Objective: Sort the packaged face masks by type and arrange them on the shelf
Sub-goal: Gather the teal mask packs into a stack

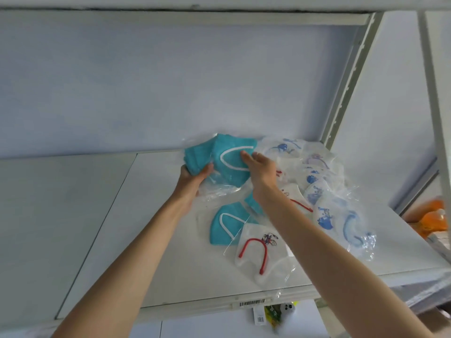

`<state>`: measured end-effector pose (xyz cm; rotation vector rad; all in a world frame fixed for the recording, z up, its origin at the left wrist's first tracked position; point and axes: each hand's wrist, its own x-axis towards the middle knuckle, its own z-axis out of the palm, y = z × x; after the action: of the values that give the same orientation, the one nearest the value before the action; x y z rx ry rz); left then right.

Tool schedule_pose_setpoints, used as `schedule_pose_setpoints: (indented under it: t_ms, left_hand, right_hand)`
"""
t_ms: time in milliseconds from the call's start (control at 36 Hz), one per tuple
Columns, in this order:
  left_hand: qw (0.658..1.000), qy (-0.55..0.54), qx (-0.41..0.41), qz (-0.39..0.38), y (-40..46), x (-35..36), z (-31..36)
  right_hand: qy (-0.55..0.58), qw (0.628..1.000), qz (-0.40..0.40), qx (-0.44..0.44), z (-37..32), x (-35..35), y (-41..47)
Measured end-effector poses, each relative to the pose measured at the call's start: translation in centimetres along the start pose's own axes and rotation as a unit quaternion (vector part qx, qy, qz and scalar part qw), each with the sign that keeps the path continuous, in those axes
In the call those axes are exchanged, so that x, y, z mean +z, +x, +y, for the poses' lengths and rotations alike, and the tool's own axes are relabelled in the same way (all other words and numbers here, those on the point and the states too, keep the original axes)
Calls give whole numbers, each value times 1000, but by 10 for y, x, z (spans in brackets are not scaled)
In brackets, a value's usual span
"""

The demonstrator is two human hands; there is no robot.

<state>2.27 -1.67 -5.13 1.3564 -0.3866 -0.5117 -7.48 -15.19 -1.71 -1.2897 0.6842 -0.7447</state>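
My left hand grips a bunch of teal packaged masks held above the white shelf. My right hand lies with straight fingers on the topmost teal mask, which has a white ear loop. Another teal mask in its clear wrapper lies flat on the shelf below my hands. In front of it is a white mask with red loops. White masks with blue prints are heaped to the right.
A metal upright stands at the shelf's right rear corner, with a wall close behind. Orange packages sit further right. A barcode label marks the front edge, and small goods hang below it.
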Motion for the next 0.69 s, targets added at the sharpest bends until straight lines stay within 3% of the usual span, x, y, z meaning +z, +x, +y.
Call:
schedule_pose_setpoints:
  t_ms: [167,333,583,639,694]
  left_hand:
    - [999,-5,0,-38,-6,-8,-2]
    - [995,-10,-56,-80,-10,-16,2]
    - [998,29,-39,-41,-12,-16,5]
    - [999,24,-41,-18,-12,-21,3]
    - [999,22,-31,-11,-13,-26,4]
  right_hand:
    - [-22,999,-32,18,13,11,-12]
    - [-75,996,-41,-4,21,14,-9]
    - [-205,974,-79,-57,10,3,-7]
    - [-298,948,-54,-95,1,-18,2]
    - [-470,873,-23,-128,-7,-46,14]
